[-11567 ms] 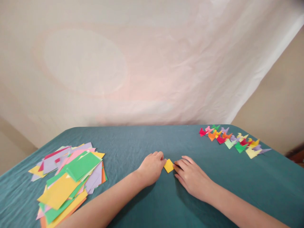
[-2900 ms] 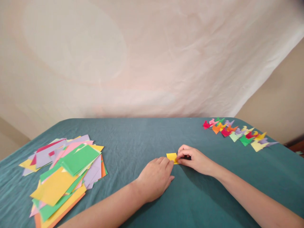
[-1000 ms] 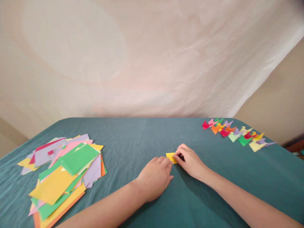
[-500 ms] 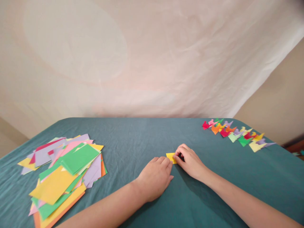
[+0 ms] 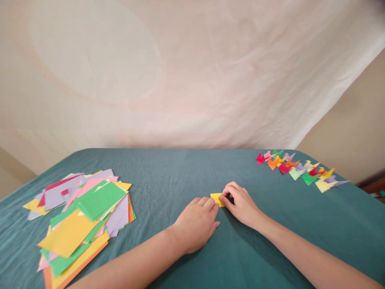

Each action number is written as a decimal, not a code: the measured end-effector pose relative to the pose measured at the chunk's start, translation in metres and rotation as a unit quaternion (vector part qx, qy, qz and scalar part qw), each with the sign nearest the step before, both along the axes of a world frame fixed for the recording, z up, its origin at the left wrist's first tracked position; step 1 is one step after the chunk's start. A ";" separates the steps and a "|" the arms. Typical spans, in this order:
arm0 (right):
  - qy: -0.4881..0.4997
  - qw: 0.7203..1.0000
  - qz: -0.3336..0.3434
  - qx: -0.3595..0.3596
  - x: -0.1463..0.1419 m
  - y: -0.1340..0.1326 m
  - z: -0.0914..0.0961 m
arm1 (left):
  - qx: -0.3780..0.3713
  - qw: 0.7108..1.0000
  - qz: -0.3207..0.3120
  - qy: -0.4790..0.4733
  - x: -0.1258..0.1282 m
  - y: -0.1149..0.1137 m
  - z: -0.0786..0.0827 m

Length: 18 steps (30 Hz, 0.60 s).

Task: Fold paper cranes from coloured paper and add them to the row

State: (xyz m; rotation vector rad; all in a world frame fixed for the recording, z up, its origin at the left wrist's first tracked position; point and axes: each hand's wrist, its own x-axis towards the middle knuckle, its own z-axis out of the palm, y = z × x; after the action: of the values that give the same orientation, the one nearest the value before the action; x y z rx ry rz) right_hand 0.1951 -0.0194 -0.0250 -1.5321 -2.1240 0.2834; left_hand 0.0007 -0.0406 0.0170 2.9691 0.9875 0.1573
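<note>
Pressing a yellow paper (image 5: 216,198) flat, the right hand (image 5: 240,202) pinches its edge; the left hand (image 5: 197,222) rests open, fingertips touching just beside the pinch.

Both bare forearms reach in from the bottom of the view and converge toward the middle, the left arm from the lower left and the right arm from the lower right. The left hand (image 5: 197,224) lies palm down, wrist straight, fingers loosely extended and held together, their tips pointing forward and to the right. The right hand (image 5: 241,204) sits just beyond and beside it, knuckles raised and fingers curled against the thumb in a pinch, fingertips close to those of the left.
</note>
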 end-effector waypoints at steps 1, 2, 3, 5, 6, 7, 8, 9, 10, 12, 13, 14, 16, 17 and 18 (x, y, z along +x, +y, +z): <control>0.000 1.000 -0.001 0.000 0.000 0.000 0.000 | 0.000 1.000 0.000 -0.001 0.000 0.000 0.000; 0.000 1.000 -0.001 0.000 0.000 0.000 0.000 | -0.001 1.000 0.000 -0.002 0.000 0.000 0.000; 0.000 1.000 -0.002 0.001 0.000 0.000 -0.001 | -0.001 1.000 0.001 -0.003 -0.001 0.000 0.000; -0.001 1.000 -0.001 0.002 0.000 0.000 0.000 | -0.002 1.000 0.001 -0.004 -0.001 0.000 0.000; -0.002 1.000 -0.001 0.003 0.000 0.000 0.000 | -0.003 1.000 0.000 -0.005 -0.001 0.000 0.000; -0.002 1.000 -0.001 0.004 0.000 -0.001 0.000 | -0.004 1.000 0.000 -0.006 -0.001 0.000 0.000; -0.002 1.000 0.000 0.005 0.000 -0.001 0.000 | -0.004 1.000 -0.001 -0.008 -0.002 0.000 0.000; -0.003 1.000 -0.001 0.006 0.000 -0.001 0.000 | -0.004 1.000 -0.001 -0.010 -0.002 0.000 0.000; -0.003 1.000 -0.001 0.007 0.000 -0.001 0.000 | -0.005 1.000 -0.002 -0.013 -0.002 0.001 0.000; -0.003 1.000 -0.003 0.009 -0.001 -0.001 0.000 | -0.005 1.000 -0.004 -0.017 -0.003 0.001 0.000; -0.003 1.000 -0.003 0.009 -0.001 -0.001 0.000 | -0.005 1.000 -0.004 -0.019 -0.004 0.001 0.000; -0.003 1.000 -0.004 0.008 -0.001 -0.002 0.000 | -0.005 1.000 -0.003 -0.020 -0.004 0.002 0.000; -0.003 1.000 -0.006 0.006 -0.002 -0.002 0.001 | -0.005 1.000 -0.003 -0.020 -0.004 0.002 0.000; -0.002 1.000 -0.008 0.005 -0.003 -0.003 0.002 | -0.005 1.000 -0.002 -0.020 -0.005 0.002 0.000; -0.001 1.000 -0.009 0.004 -0.003 -0.003 0.003 | -0.004 1.000 -0.002 -0.020 -0.005 0.003 0.000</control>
State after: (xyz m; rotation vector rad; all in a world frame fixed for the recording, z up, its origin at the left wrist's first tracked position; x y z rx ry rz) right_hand 0.1917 -0.0222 -0.0221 -1.5472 -2.1095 0.2669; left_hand -0.0040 -0.0379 0.0168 2.9477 0.9737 0.2117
